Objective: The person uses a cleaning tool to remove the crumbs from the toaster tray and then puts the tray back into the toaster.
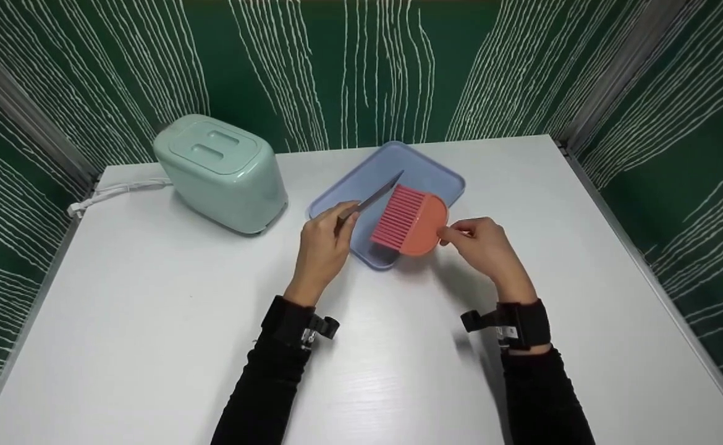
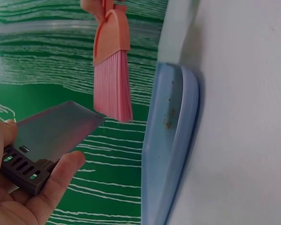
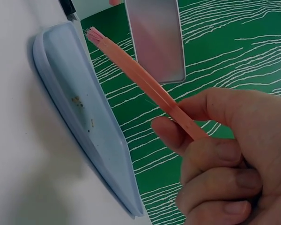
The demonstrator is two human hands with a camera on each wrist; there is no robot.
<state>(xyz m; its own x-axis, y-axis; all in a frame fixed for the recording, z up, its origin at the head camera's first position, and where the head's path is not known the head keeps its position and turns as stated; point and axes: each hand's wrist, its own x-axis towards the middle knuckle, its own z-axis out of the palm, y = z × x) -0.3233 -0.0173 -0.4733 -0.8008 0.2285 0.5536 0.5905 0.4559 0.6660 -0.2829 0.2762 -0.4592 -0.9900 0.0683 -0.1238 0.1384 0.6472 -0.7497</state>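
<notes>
My left hand (image 1: 326,242) grips a flat grey plate (image 2: 61,129) by its dark slotted end; its exact kind is unclear. In the head view the plate shows nearly edge-on, slanting over the blue tray (image 1: 432,167). Between thumb and fingers of my right hand (image 1: 482,244) is an orange hand brush (image 1: 426,228) with pink bristles, raised over the tray's near right side. The bristle tips point left, toward the plate. Small brown crumbs (image 3: 77,101) lie scattered in the tray.
At the back left stands a mint-green toaster (image 1: 219,173), its white cord (image 1: 120,187) trailing left across the white table (image 1: 170,327). Green walls (image 1: 392,74) with white streaks enclose the back and sides.
</notes>
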